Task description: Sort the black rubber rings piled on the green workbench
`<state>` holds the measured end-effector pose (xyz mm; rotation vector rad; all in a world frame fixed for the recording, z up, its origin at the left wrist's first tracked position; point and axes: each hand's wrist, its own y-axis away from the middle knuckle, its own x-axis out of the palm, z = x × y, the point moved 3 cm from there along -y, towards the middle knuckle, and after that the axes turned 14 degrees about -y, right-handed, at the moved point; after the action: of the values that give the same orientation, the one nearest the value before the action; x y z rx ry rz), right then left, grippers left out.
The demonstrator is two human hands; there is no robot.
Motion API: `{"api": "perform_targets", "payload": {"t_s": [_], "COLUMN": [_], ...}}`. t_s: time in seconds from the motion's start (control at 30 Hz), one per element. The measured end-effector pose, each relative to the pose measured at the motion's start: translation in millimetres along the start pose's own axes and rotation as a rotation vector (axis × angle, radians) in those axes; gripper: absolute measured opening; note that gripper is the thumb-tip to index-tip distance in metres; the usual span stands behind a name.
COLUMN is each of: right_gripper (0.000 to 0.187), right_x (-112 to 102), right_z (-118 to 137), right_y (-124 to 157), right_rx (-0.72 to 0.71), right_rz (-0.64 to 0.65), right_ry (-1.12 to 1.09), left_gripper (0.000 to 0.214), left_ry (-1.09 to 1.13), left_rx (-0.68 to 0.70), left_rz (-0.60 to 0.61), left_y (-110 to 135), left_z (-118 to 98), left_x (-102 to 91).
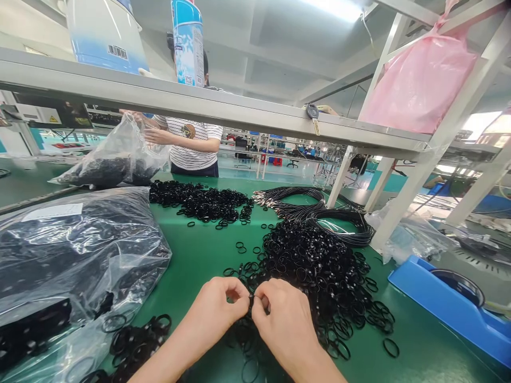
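Note:
My left hand (224, 307) and my right hand (279, 314) meet at the middle front, thumb and finger pinched on each. Between the fingertips is a small black piece, probably a black ring (251, 301), mostly hidden by the fingers. Just beyond and to the right of the hands spreads a large pile of black rings (315, 266) on the green table (199, 255). More loose black rings (139, 340) lie at the lower left, by the mouth of a clear plastic bag (99, 239) full of dark pieces.
Another heap of black rings (203, 202) lies farther back, beside coiled black cables (295, 199). A blue tape dispenser (451, 314) stands at right. Overhead runs a shelf (247, 106) with a spray can (187, 48) and a pink bag (423, 80). Opposite, a person (194, 143) handles a clear bag (115, 154).

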<state>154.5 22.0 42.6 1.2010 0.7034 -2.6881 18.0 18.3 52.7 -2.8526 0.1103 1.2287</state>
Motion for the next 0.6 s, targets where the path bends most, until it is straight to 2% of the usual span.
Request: {"api": "perform_targets", "payload": {"t_s": [0.2, 0.27, 0.37, 0.47, 0.6], "right_gripper": [0.015, 0.016, 0.021, 0.029, 0.018], "right_x": [-16, -21, -24, -24, -20], "right_z": [-15, -23, -32, -31, -14], "right_y": [-7, -10, -14, -15, -8], "right_rx": [-0.003, 0.038, 0.091, 0.077, 0.027], "right_rz": [-0.098, -0.09, -0.009, 0.039, 0.052], "right_ry": [0.2, 0.258, 0.315, 0.328, 0.195], "left_gripper": [0.014, 0.014, 0.015, 0.035, 0.034], "left_ry": [-0.16, -0.192, -0.203, -0.16, -0.168], "left_rx": [-0.064, -0.077, -0.061, 0.04, 0.081], "left_rz": [-0.107, -0.119, -0.045, 0.053, 0.053], "left_y": [-7, -9, -10, -8, -6], "left_z": [16, 23, 30, 29, 25], "left_x": [-12.6, -15.4, -12.2, -4.7, -4.8]}}
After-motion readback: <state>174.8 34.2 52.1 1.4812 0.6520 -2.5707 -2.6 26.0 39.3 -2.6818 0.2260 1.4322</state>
